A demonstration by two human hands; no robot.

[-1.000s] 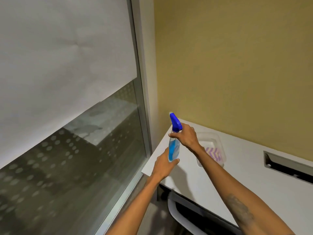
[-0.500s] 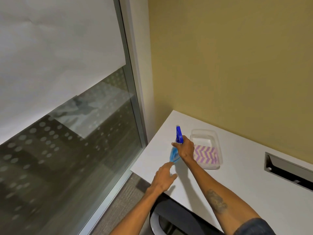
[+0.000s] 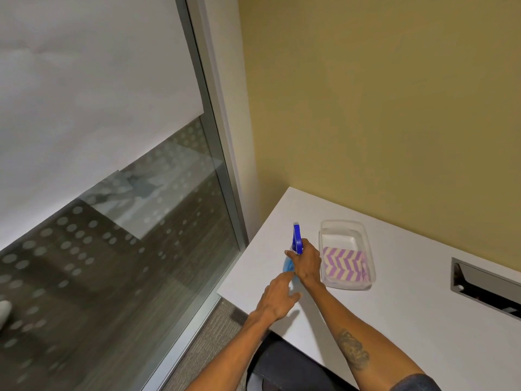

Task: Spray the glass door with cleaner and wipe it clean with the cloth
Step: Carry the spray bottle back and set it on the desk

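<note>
A white desk [image 3: 366, 320] sits in a yellow-walled corner beside the glass door [image 3: 112, 263]. The right hand [image 3: 306, 263] grips a blue spray bottle [image 3: 296, 241] upright on the desk; the left hand [image 3: 279, 300] hovers beside it, fingers loose. The cloth [image 3: 342, 263] lies unused in a clear tray [image 3: 363, 238], so wiping likely remains.

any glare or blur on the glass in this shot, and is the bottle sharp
Head view: the glass door carries pale reflections and looks smeared toward its lower left; the spray bottle is fairly sharp though partly hidden by the right hand; straight edges bow from the wide-angle lens.
</note>
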